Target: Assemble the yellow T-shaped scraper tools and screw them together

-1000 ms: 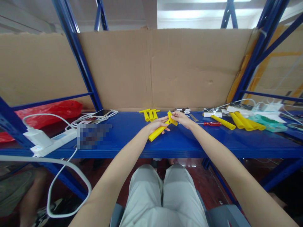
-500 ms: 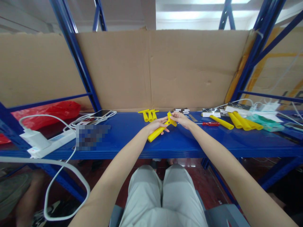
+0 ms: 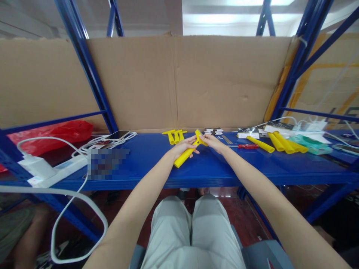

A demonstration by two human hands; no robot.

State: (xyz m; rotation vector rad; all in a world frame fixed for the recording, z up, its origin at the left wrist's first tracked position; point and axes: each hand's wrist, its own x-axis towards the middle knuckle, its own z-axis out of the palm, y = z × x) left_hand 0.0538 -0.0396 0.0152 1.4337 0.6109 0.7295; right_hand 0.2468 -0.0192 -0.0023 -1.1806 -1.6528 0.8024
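Note:
A yellow T-shaped scraper (image 3: 183,158) is held just above the blue table, its thick round handle slanting down toward the front left. My left hand (image 3: 179,148) is closed around the handle near the wide head. At that head, my right hand (image 3: 214,143) pinches one side with thumb and fingers. Those fingertips partly cover the head, so I cannot tell whether any small part is in them. Behind my hands stand three similar yellow scrapers (image 3: 176,136) in a row. A red-handled screwdriver (image 3: 248,146) lies to the right of my right hand.
Several yellow handles (image 3: 283,142) lie at the right beside a green plastic packet (image 3: 311,144). Small black-and-white boxes (image 3: 248,132) and a metal strip (image 3: 227,139) sit near the cardboard wall (image 3: 134,82). A power strip (image 3: 60,172) with cables and a red bag (image 3: 61,135) occupy the left.
The view has shifted slightly. Both hands keep hold of the yellow scraper, and its head has turned a little, with the right fingers moved slightly along it.

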